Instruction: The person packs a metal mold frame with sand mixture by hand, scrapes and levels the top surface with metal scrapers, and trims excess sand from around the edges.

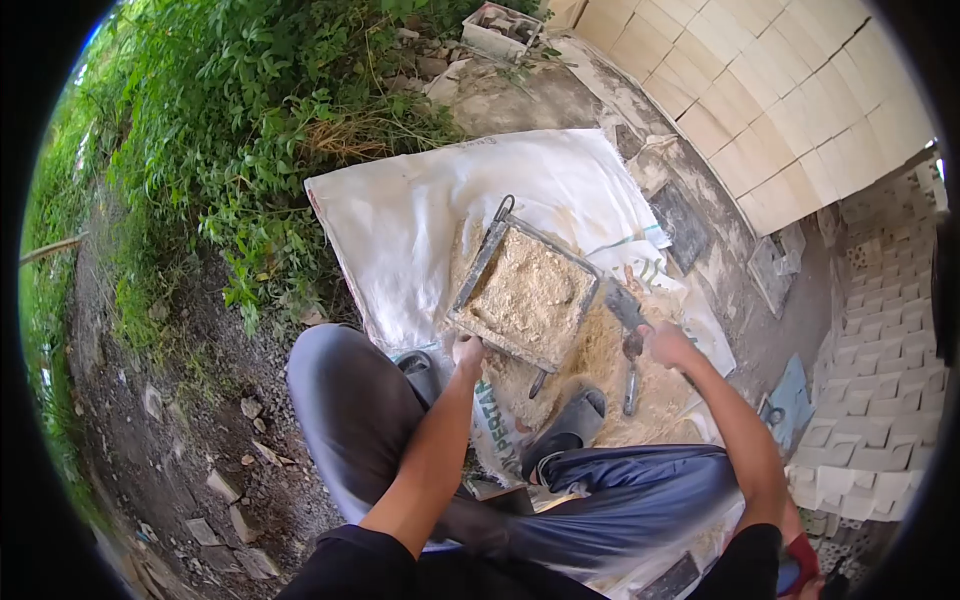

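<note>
On the white woven sack (385, 225), the square two-handled frame (507, 347) filled with pale powder (530, 283) could tip and spill if the left hand (467, 352), fingers closed on its edge, lifts unevenly, or the right hand (668, 346), gripping a trowel (624, 304), knocks it.

Left hand (467, 352) closed on the near left corner of a shallow frame (512, 349), filled with pale powder (530, 285), a handle at each of two opposite corners. Right hand (668, 345) grips a trowel (627, 305), blade just beside the frame's right edge. Frame sits on white sacks (400, 220), loose powder spilled around it. Sandalled foot (580, 418) near the frame. Green plants (270, 130) upper left, stacked tiles (760, 100) upper right
</note>
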### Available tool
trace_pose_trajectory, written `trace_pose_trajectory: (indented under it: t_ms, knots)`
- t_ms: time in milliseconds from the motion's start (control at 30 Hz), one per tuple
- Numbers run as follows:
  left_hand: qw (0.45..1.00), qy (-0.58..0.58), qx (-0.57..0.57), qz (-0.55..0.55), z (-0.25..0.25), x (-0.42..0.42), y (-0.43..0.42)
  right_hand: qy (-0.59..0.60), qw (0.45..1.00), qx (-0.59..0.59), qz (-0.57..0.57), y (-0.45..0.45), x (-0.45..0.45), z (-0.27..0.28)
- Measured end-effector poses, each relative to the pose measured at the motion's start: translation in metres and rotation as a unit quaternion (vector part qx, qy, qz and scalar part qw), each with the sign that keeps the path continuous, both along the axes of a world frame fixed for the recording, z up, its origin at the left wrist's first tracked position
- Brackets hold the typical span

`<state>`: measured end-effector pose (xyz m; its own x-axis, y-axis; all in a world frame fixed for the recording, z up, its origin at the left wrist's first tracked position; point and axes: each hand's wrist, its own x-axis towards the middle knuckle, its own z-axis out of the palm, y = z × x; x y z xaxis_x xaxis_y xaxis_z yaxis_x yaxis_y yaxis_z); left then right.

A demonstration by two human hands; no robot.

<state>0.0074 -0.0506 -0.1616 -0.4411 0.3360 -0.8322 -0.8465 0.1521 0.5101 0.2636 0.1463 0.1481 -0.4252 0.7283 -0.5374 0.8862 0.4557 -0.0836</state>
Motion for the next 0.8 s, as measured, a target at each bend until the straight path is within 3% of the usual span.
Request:
trace_pose_trajectory:
  t_ms: [67, 100, 167, 200, 267, 367, 433, 467, 500, 533, 567, 600, 633, 700, 733, 767, 800]
  knots:
    - [1.0, 0.006, 0.013, -0.023, 0.006, -0.005, -0.011, -0.046, 0.999, -0.011, -0.024, 0.016, 0.012, -0.023]
    - [0.998, -0.028, 0.045, 0.02, 0.01, -0.009, -0.014, -0.099, 0.99, -0.022, 0.096, 0.027, 0.021, -0.034]
    - [0.992, -0.045, 0.097, 0.063, 0.009, -0.012, -0.013, -0.104, 0.99, -0.041, 0.081, 0.032, 0.022, -0.039]
    - [0.994, -0.044, 0.094, 0.046, 0.005, -0.013, -0.008, -0.059, 0.995, -0.053, -0.054, 0.029, 0.017, -0.034]
    - [0.997, 0.028, 0.043, 0.062, -0.004, -0.013, 0.0, -0.208, 0.957, -0.061, 0.195, 0.046, 0.022, -0.061]
    - [0.996, 0.016, 0.08, 0.021, 0.009, -0.013, 0.003, -0.109, 0.989, -0.059, 0.076, 0.04, 0.019, -0.055]
    - [0.993, -0.015, 0.112, 0.029, 0.006, -0.018, -0.001, -0.134, 0.975, -0.04, 0.173, 0.042, 0.013, -0.056]
    - [0.942, 0.242, 0.087, -0.217, -0.003, -0.021, -0.01, -0.129, 0.977, -0.042, 0.164, 0.043, 0.009, -0.058]
    - [0.768, 0.468, 0.056, -0.434, -0.017, -0.023, -0.017, -0.143, 0.969, -0.034, 0.199, 0.045, 0.006, -0.063]
    - [0.494, 0.636, 0.023, -0.593, -0.009, -0.02, -0.018, -0.159, 0.959, -0.025, 0.233, 0.051, 0.008, -0.072]
    - [0.481, 0.642, -0.024, -0.596, -0.003, -0.007, -0.02, -0.155, 0.962, -0.026, 0.221, 0.054, 0.008, -0.083]
    - [0.494, 0.634, -0.005, -0.595, -0.006, 0.001, -0.02, -0.147, 0.963, -0.017, 0.226, 0.061, 0.01, -0.105]
    - [0.553, 0.593, 0.057, -0.582, -0.019, 0.005, -0.021, -0.14, 0.962, -0.007, 0.234, 0.062, 0.01, -0.107]
    - [0.767, 0.378, 0.214, -0.472, -0.045, 0.014, -0.02, -0.145, 0.968, -0.021, 0.204, 0.06, 0.005, -0.097]
    - [0.819, 0.285, 0.245, -0.433, -0.04, 0.019, -0.019, -0.149, 0.971, -0.038, 0.183, 0.056, 0.004, -0.09]
    - [0.65, 0.48, 0.172, -0.563, -0.034, 0.017, -0.019, -0.146, 0.972, -0.039, 0.181, 0.052, 0.006, -0.082]
    - [0.422, 0.634, 0.085, -0.642, -0.025, 0.015, -0.016, -0.144, 0.978, -0.048, 0.145, 0.049, 0.008, -0.076]
